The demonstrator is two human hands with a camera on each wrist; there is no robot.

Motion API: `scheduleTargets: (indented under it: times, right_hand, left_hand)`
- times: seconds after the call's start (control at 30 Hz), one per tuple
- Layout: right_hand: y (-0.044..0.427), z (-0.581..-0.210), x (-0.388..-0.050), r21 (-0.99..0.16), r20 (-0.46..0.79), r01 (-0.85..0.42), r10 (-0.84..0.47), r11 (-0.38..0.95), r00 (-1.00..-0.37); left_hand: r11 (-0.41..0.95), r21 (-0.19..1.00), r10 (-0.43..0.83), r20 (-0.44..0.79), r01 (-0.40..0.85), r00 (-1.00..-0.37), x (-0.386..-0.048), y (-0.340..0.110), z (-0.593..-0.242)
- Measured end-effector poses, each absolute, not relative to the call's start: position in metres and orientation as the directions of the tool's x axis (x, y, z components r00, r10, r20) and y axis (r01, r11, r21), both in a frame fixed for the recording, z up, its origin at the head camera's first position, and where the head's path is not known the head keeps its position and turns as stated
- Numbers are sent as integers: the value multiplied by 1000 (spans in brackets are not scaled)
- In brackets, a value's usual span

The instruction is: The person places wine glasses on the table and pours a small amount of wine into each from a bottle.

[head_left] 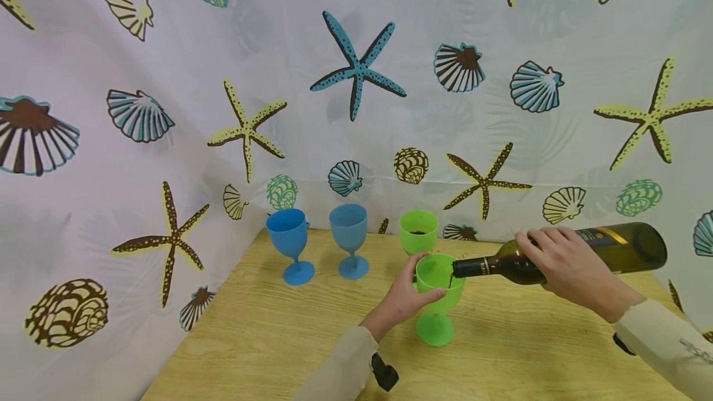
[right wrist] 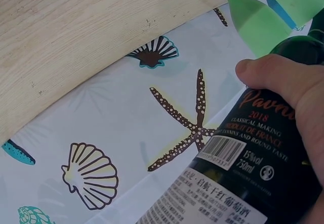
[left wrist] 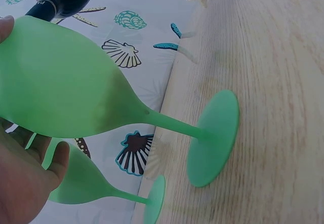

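Observation:
My left hand grips the bowl of the front green plastic goblet, thumb on the near side. The goblet stands upright with its foot on the table. My right hand holds a dark wine bottle around its body, tipped nearly level with its neck pointing left. Its mouth is over the goblet's rim, and a thin dark stream runs into the bowl. In the left wrist view a dark shade shows low inside the goblet. The right wrist view shows the bottle's printed label.
Right behind the held goblet stands a second green goblet with dark liquid in it. A light blue goblet and a darker blue goblet stand to the left on the wooden table. A patterned curtain hangs behind.

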State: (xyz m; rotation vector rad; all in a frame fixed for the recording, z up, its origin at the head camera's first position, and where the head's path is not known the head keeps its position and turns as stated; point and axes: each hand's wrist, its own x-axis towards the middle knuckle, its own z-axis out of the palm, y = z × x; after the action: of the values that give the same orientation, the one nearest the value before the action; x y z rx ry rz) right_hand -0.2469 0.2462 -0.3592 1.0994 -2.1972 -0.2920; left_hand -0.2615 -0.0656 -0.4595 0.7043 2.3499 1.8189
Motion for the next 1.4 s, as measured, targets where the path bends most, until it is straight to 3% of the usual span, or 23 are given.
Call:
scheduleTargets:
  times: [0.13, 0.37, 0.7, 1.4]
  right_hand:
    - [246, -359, -247, 463, 454, -629, -777, 624, -436]
    - [248, -358, -248, 472, 452, -628, -782, 619, -430]
    - [248, -357, -248, 470, 445, -626, -780, 622, -440]
    - [248, -356, -249, 483, 436, -631, -792, 607, -428]
  left_hand:
    - [190, 935, 401, 206, 301, -893, -261, -65, -459]
    - [190, 938, 415, 191, 290, -890, -238, -68, -428]
    - [195, 938, 401, 191, 287, -896, -261, -65, -460]
    - [184, 942, 402, 187, 280, -896, -262, -65, -462]
